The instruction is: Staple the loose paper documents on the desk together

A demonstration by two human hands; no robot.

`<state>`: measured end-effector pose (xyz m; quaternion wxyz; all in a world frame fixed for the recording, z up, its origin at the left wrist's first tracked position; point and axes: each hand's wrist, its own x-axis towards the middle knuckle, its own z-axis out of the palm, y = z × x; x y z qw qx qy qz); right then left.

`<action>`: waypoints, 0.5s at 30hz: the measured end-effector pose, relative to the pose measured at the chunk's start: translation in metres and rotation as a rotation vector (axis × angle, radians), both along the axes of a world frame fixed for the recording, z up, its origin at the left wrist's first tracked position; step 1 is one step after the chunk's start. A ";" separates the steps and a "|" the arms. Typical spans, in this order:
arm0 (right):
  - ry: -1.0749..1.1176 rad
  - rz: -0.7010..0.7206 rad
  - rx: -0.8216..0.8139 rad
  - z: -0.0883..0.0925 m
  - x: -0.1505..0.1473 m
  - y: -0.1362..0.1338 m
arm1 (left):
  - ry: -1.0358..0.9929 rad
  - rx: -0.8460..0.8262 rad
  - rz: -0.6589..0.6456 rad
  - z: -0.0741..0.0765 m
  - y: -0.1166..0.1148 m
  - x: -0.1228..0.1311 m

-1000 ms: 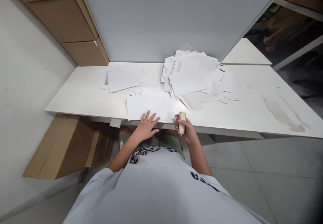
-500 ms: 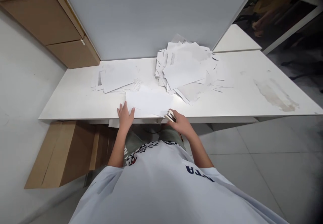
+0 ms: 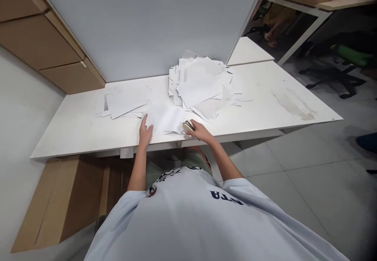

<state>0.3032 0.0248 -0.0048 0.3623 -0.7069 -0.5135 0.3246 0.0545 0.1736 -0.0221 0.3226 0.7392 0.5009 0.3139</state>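
Observation:
Between my hands are white paper sheets, slightly bent, near the front edge of the white desk. My left hand holds their left edge, with the thumb on the near side and the fingers partly hidden. My right hand is closed around a small stapler, pale with a dark middle, at the right corner of the sheets. Whether its jaws are around the paper I cannot tell. Behind the sheets lies a large untidy paper pile, and to the left a smaller paper stack.
A grey panel rises behind the desk. Cardboard boxes stand at the back left, and another cardboard box is below the desk. At right are an office chair and another table, with part of a person beyond.
My left hand has gone from spread fingers to gripping the sheets' edge, and the sheets look more bent. The stapler stays in my right hand. The camera view has turned rightward.

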 end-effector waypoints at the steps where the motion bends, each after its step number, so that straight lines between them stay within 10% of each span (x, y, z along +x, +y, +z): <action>1: 0.018 -0.030 0.003 -0.002 -0.001 0.002 | -0.060 -0.032 -0.031 -0.001 0.000 -0.003; 7: 0.113 -0.146 0.036 -0.005 -0.004 0.015 | -0.392 -0.287 -0.197 -0.005 0.011 -0.023; 15: -0.227 0.061 -0.116 0.008 0.003 0.052 | -0.369 -0.405 0.008 0.010 0.061 -0.011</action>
